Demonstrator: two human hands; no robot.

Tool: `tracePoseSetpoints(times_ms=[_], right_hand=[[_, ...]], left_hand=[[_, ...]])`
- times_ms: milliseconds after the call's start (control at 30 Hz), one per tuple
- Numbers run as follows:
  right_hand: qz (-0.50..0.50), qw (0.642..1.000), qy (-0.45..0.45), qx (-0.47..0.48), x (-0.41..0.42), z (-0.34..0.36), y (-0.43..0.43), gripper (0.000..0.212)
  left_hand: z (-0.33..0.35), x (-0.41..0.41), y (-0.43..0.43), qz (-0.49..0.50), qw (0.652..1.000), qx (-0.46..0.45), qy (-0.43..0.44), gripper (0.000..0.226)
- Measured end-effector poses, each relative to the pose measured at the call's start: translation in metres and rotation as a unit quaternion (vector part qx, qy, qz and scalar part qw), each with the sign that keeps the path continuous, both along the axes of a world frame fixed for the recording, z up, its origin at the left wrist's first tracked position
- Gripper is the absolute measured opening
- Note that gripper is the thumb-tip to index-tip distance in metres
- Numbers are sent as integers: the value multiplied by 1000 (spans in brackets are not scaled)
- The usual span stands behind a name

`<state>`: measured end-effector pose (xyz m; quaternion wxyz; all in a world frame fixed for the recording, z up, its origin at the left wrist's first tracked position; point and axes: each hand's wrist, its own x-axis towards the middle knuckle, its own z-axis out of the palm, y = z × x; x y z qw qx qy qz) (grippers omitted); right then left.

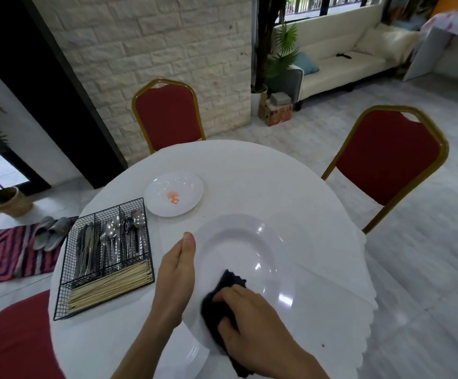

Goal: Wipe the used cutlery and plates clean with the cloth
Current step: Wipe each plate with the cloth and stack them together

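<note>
A large white deep plate [249, 250] is held tilted above the near part of the round white table [290, 187]. My left hand [176, 274] grips the plate's left rim, thumb on top. My right hand [247, 315] presses a dark cloth [222, 299] against the plate's near inner side. A smaller white plate [189, 187] with an orange smear [173, 197] lies flat further back on the left. Spoons, forks and knives stand in a black wire caddy [104, 258] at the table's left edge, with a row of wooden chopsticks [110, 285] in its front section.
Red chairs with gold frames stand at the far side [167, 116], at the right [386, 162] and near left [14, 343]. A small red spot [323, 345] marks the tablecloth near the right edge. Grey slippers [50, 231] and a striped rug lie on the floor left.
</note>
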<state>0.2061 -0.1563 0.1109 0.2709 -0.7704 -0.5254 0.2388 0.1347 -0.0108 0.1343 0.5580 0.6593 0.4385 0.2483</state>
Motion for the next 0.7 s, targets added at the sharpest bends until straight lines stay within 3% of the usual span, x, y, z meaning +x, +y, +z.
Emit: tracePoseSetpoints(times_ms=[100, 200, 367, 467, 600, 700], right_hand=[[-15, 999, 10, 51, 3, 12, 9, 39], [-65, 993, 16, 95, 15, 17, 22, 24], [-207, 970, -96, 85, 52, -5, 33, 27], [-244, 961, -113, 58, 49, -17, 30, 32], [-212, 974, -66, 52, 26, -13, 36, 45], [-126, 989, 3, 78, 5, 1, 35, 33]], left_hand=[[3, 7, -14, 6, 1000, 25, -11, 56], [2, 12, -23, 2, 999, 38, 1, 53], [-1, 9, -23, 9, 1000, 18, -3, 54], [-3, 7, -20, 16, 1000, 3, 0, 53], [-4, 6, -22, 16, 1000, 4, 9, 48], [-10, 3, -19, 6, 1000, -12, 16, 51]])
